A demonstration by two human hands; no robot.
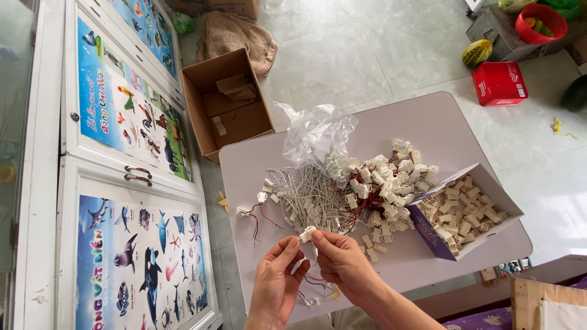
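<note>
Head view, white connector (307, 233) pinched between fingers (296, 243)

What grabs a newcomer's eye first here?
Both hands, left hand and right hand, pinch a small white connector at the table's near edge. Behind them, a heap of white connectors with red and black wires spills from a clear plastic bag, beside an open box of beige plastic pieces.
</note>
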